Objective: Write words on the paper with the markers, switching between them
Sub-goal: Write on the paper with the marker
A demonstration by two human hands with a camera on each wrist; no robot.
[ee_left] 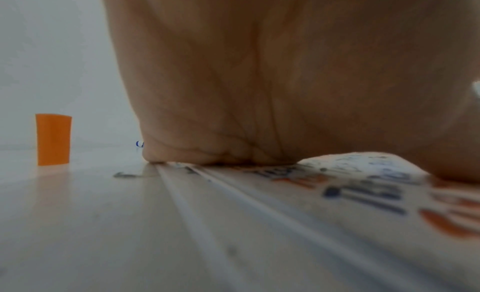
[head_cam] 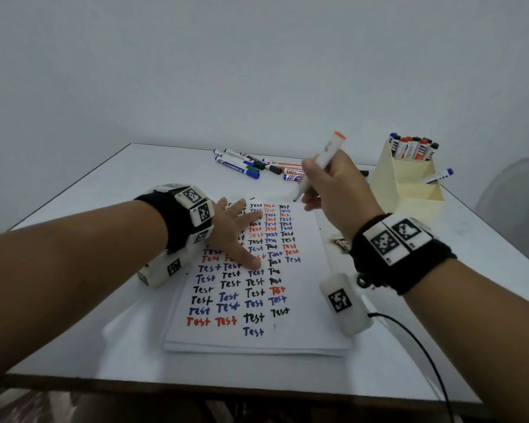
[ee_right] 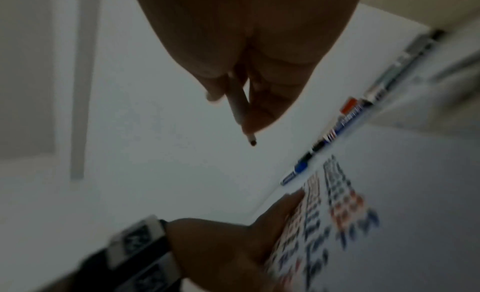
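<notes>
A white paper (head_cam: 303, 328) lies on the table, filled with rows of "Test" in black, blue and red. My left hand (head_cam: 235, 230) rests flat on its upper left part with fingers spread, palm seen close in the left wrist view (ee_left: 259, 91). My right hand (head_cam: 333, 184) grips an uncapped marker (head_cam: 321, 166) with an orange end; its dark tip hangs just above the paper's top right corner. In the right wrist view the marker (ee_right: 240, 109) sticks out between thumb and fingers, clear of the paper (ee_right: 337, 204).
Several loose markers (head_cam: 248, 166) lie at the table's back middle. A cream holder (head_cam: 406, 175) with more markers stands at the back right. An orange cap (ee_left: 53, 139) stands upright on the table left of my left hand. A small wrapper (head_cam: 341, 242) lies right of the paper.
</notes>
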